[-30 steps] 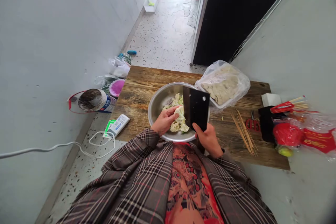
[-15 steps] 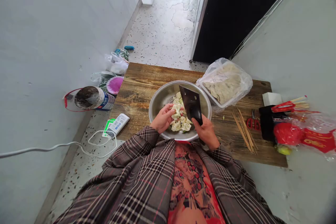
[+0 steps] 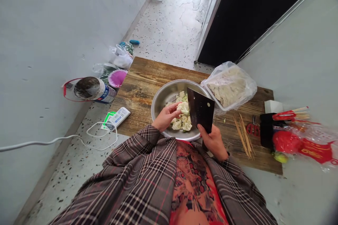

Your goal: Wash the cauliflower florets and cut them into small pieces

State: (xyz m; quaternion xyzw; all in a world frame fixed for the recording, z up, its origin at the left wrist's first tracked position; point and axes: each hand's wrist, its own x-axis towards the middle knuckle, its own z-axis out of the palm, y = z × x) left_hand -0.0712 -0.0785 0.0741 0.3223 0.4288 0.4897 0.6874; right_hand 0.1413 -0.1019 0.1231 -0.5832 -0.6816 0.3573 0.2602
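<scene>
A cauliflower floret [image 3: 183, 107] is pinched in the fingers of my left hand [image 3: 167, 116], over a steel bowl [image 3: 159, 96]. My right hand [image 3: 212, 140] grips a dark, broad-bladed cleaver [image 3: 200, 109]; its blade is tilted up over the bowl's right side, just right of the floret. A small pale bit sticks to the blade. Inside the bowl lie several cut cauliflower pieces [image 3: 181, 124], partly hidden by my left hand and the cleaver.
The bowl stands on a wooden table [image 3: 142, 77]. Behind it on the right is a plastic-wrapped tray [image 3: 227, 88]. Bamboo skewers [image 3: 244, 137], red-handled scissors [image 3: 253, 128] and red packaging [image 3: 287, 141] lie to the right. A power strip [image 3: 118, 117] sits at the left edge, a bucket [image 3: 92, 89] beyond.
The cleaver has shifted right and turned, showing more of its blade face, slightly farther from the floret. My left hand keeps the floret. The whole view has tilted a little.
</scene>
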